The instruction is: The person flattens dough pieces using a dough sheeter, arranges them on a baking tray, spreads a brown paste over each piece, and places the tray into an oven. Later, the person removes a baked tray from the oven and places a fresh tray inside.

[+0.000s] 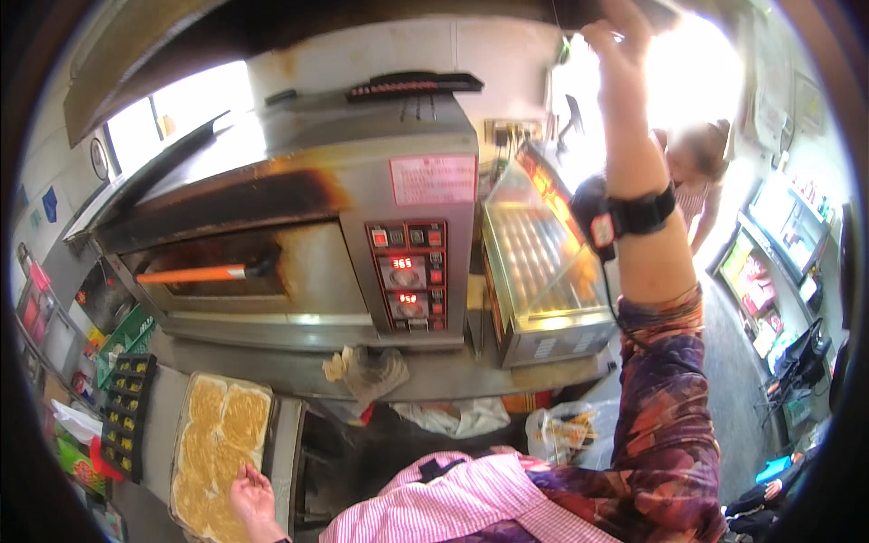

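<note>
Below the oven [348, 213], the bread [201, 443] looks mostly coated tan, pale seams uncovered; left hand [253, 495] there, fingers slack, pinching nothing visible; right hand [619, 38] raised rightward, fingers unclear.

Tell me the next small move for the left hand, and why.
Probably slide the left hand toward the rim of the shallow rectangular tray: in this view it overlaps the tan-topped flat food, while the right hand is raised well away.
</note>
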